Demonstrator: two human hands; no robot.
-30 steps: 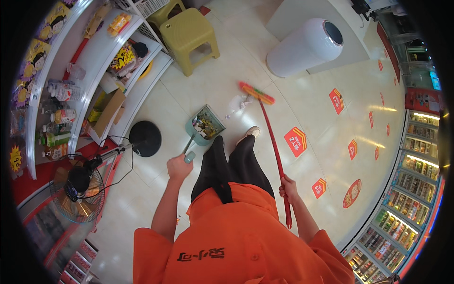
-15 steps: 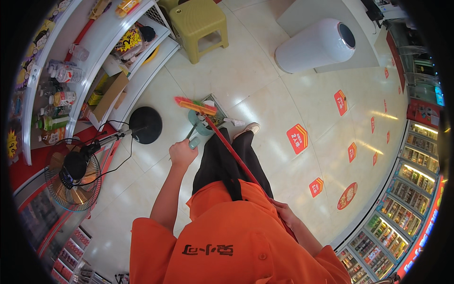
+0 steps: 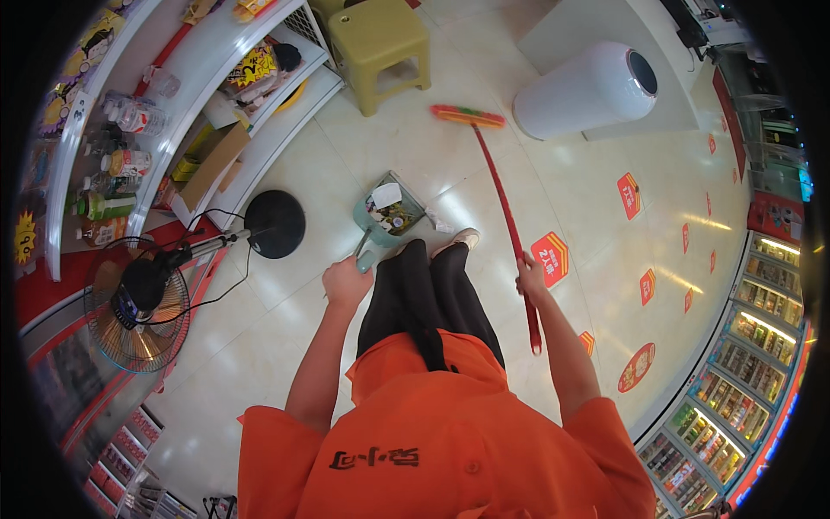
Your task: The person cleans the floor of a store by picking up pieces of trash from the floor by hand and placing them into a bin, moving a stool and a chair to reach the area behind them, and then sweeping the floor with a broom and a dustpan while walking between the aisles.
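Note:
A green dustpan (image 3: 370,208) lies on the floor in front of my feet, with litter (image 3: 396,216) and a white scrap of paper (image 3: 386,195) in it. My left hand (image 3: 347,281) is closed round the dustpan's handle. In my right hand (image 3: 531,277) is the red stick of a broom (image 3: 500,186), gripped near its upper end. The broom's orange, red and green head (image 3: 468,116) is out ahead, between the stool and the white bin, apart from the dustpan. A crumpled white piece (image 3: 442,222) is beside the dustpan's right edge.
A yellow-green stool (image 3: 378,39) and a white rounded bin (image 3: 577,91) stand ahead. To the left are shelves with bottles (image 3: 130,163) and a standing fan (image 3: 143,303) with a black round base (image 3: 275,224) and loose cable. Lit display shelves (image 3: 735,372) line the right.
My right hand has come forward with the broom. Its head has swung from over the dustpan out to the far right, uncovering the litter. My left hand keeps hold of the dustpan.

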